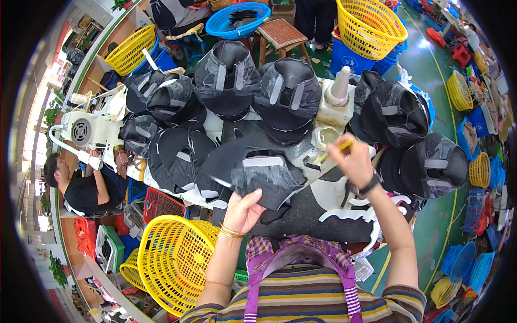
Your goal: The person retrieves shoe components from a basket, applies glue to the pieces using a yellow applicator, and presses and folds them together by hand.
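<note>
The left hand (243, 211) pinches a black piece (264, 183). The right hand (354, 164) curls around a yellow tool (345, 145) near a whitish pot (318, 141).

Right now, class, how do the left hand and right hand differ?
The left hand holds a black piece; the right hand a slim yellow tool. The left hand has a gold-coloured bangle at its wrist; the right hand, a dark band. Both hands are ungloved.

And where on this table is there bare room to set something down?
On the dark tabletop, between the held black piece, the white pieces and the purple apron. The far side is crowded with shaped black pieces, a bottle and a cup near the right hand.
</note>
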